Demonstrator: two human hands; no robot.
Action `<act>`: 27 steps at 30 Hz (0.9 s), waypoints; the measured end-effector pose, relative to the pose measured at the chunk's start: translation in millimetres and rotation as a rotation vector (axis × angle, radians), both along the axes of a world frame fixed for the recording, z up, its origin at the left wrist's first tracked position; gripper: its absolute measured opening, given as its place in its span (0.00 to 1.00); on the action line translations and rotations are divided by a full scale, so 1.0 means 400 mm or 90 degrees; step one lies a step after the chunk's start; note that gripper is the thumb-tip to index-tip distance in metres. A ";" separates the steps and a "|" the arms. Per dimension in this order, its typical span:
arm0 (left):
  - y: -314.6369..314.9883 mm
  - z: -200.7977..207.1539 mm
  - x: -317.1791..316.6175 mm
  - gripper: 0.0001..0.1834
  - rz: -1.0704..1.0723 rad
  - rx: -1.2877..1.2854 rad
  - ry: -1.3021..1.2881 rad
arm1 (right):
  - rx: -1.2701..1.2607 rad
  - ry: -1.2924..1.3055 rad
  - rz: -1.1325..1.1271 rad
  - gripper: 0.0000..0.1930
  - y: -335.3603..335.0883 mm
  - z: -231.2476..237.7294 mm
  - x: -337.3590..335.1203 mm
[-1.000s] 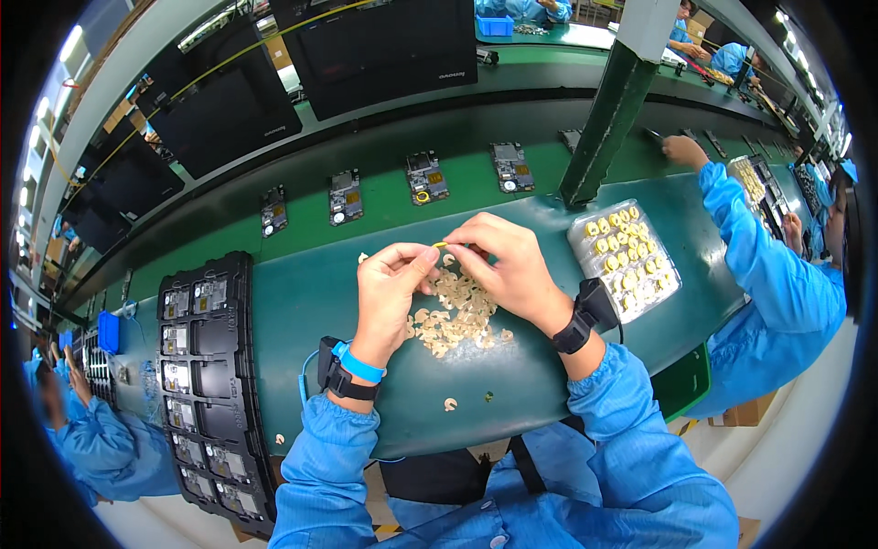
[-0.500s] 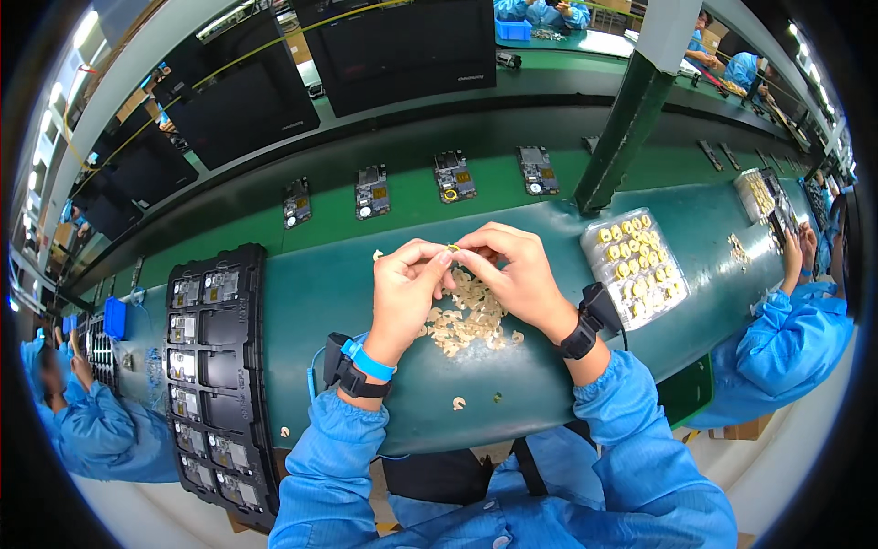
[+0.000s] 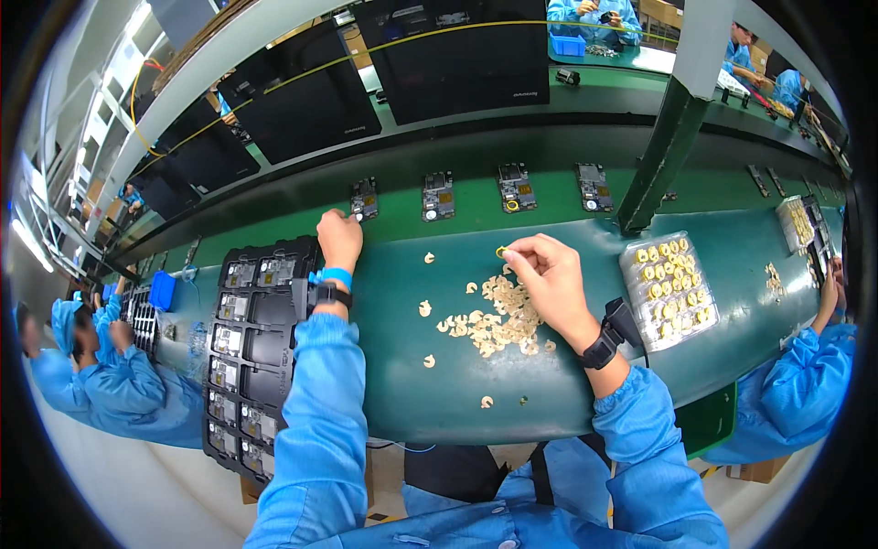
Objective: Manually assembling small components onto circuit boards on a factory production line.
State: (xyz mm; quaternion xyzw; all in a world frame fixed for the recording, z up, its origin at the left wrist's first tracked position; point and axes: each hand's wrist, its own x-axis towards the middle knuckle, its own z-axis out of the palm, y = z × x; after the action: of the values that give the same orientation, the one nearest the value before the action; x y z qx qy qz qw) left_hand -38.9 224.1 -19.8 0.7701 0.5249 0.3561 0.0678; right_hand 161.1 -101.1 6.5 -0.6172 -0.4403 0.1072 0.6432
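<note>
My left hand [image 3: 340, 240] has its fingers closed at the lower left edge of a small dark circuit board [image 3: 365, 194] on the green belt; the fingertips are partly hidden. Between the thumb and forefinger of my right hand [image 3: 549, 274] is a small yellow ring-shaped part [image 3: 502, 251], pinched above the table. Below that hand lies a loose heap of cream-coloured C-shaped pieces [image 3: 494, 316], with a few strays around it. To its right stands a clear plastic tray [image 3: 672, 337] filled with rows of yellow round parts.
A black compartment tray [image 3: 283, 352] holding boards lies by my left forearm. More boards [image 3: 438, 196] sit along the belt, one with a yellow ring on it. A green post [image 3: 666, 151] rises behind the clear tray. Co-workers in blue sit on both sides.
My hands were together over the heap around the small yellow part. Now my left hand has moved away, up and left to a board, while my right keeps the part. The view has shifted.
</note>
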 end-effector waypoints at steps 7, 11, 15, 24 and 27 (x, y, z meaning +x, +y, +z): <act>0.018 0.047 0.131 0.19 0.090 -0.129 0.185 | -0.019 -0.059 -0.011 0.06 -0.009 -0.009 0.007; 0.066 0.044 0.149 0.22 0.088 -0.222 0.071 | -0.005 -0.058 0.016 0.06 -0.003 -0.008 0.004; 0.150 0.057 0.135 0.03 -0.012 -0.628 -0.248 | -0.004 -0.070 0.017 0.06 -0.005 -0.007 0.006; -0.094 0.110 0.066 0.10 -0.254 -0.663 -0.699 | 0.009 0.095 0.100 0.07 -0.007 -0.025 0.009; -0.240 0.122 0.060 0.13 -0.468 -0.648 -0.683 | 0.025 0.172 0.151 0.06 -0.018 0.014 -0.009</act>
State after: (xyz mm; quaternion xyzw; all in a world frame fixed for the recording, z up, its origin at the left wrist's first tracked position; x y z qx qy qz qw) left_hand -14.7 128.1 29.0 0.4934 0.2326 0.3490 0.7620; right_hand 157.5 -108.2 12.0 -0.5282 -0.4218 0.2558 0.6911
